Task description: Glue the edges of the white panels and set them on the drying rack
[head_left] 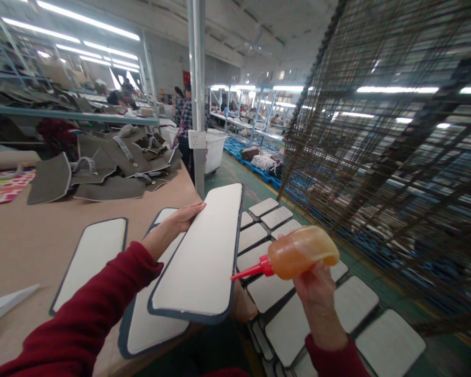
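Fingers [317, 277] grip glue bottle [302, 252]; nozzle at panel [204, 251].

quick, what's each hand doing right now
Left hand: holding up the white panel by its far edge.
Right hand: closed around the amber glue bottle.

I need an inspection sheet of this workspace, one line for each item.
Surface: brown table, two white pads lying flat on it.
Job's things: long white pad with dark edge, held tilted; orange squeeze bottle, red nozzle at the pad's edge.
Clutter: grey fabric pieces piled at the far side.
Hands: left hand holds the pad; right hand grips the bottle.
Cables: nothing seen.
Surroundings: white pads on wire trays, wire rack, shelves, people far off.
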Demonstrator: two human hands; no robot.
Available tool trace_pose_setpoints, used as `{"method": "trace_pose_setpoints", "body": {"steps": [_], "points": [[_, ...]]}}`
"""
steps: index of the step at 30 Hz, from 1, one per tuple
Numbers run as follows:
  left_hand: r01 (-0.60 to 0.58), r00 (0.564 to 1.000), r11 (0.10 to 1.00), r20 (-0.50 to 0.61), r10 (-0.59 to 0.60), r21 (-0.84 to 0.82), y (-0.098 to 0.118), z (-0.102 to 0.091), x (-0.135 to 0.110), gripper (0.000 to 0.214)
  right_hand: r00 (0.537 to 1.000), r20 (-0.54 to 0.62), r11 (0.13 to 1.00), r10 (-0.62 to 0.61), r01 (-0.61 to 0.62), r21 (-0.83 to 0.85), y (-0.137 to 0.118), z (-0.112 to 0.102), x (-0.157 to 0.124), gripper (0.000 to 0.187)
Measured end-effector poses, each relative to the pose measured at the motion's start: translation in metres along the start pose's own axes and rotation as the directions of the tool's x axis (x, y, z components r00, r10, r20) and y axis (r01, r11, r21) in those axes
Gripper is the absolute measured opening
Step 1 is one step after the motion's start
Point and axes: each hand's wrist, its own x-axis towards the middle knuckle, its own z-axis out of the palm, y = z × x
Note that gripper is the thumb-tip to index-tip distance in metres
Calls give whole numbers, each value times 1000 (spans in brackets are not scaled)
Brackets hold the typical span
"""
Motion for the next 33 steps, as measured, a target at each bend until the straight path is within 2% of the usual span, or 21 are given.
{"method": "trace_pose_setpoints", "body": {"steps": [3,8,16,24,28,33], "points": [[39,999,997,-21,-38,60,3,2,-6,36,1000,2,1000,6,-6,-1,1,0,-1,51],[34,999,997,-37,-32,62,6,2,-10,30,1000,-2,1000,13,-13,-11,-1,3,-3,47],[29,999,996,-39,-26,80,5,-10,-7,32,1000,11,1000,-12,13,-11,1,5,-4,38],[-5,998,999,-60,9,54,4,-20,-4,31,1000,10,1000,-12,12,-29,2,6,-5,42],[-23,997,999,-74,25,26,2,-29,1,31,1000,-19,1000,15,-15,-27,4,6,-5,49],[-45,997,998,-55,47,32,-3,-40,8,30,1000,-27,999,13,-14,-30,4,6,-7,47]]}}
